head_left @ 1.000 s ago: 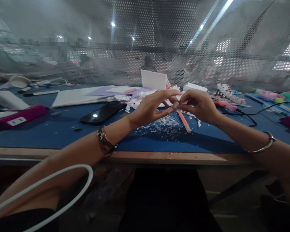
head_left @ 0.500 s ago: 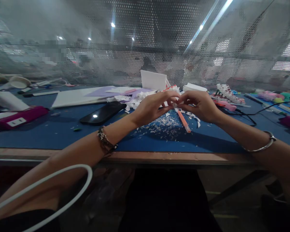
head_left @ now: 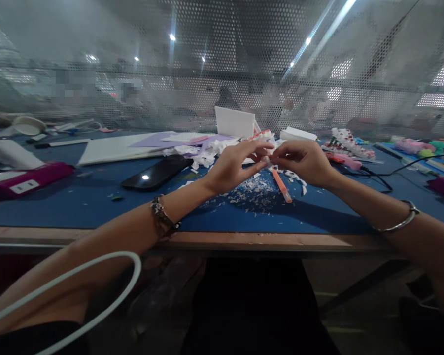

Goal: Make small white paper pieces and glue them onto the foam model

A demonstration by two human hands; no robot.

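Observation:
Both hands meet above the table, fingertips together around a small white piece (head_left: 266, 159) whose kind I cannot make out. My left hand (head_left: 227, 167) pinches it between thumb and fingers, the upper fingers arched. My right hand (head_left: 306, 161) has its thumb and forefinger pressed together at the piece's right side. Just below the fingers lies a slim orange stick-shaped tool (head_left: 282, 186) with a paler near end. White crumbs and shavings (head_left: 253, 190) are scattered on the blue mat (head_left: 222, 217) underneath.
Left of my hands lies a black phone (head_left: 157, 173), near white boards (head_left: 114, 148) and crumpled white scraps (head_left: 207, 154). A purple power strip (head_left: 48, 175) sits farther left. A red-spotted white model (head_left: 345, 140) and a black cable (head_left: 402, 170) are at right.
My right fingers have drawn closer together, and their arch has flattened. The small white piece shows more clearly between the hands. My left hand has barely shifted.

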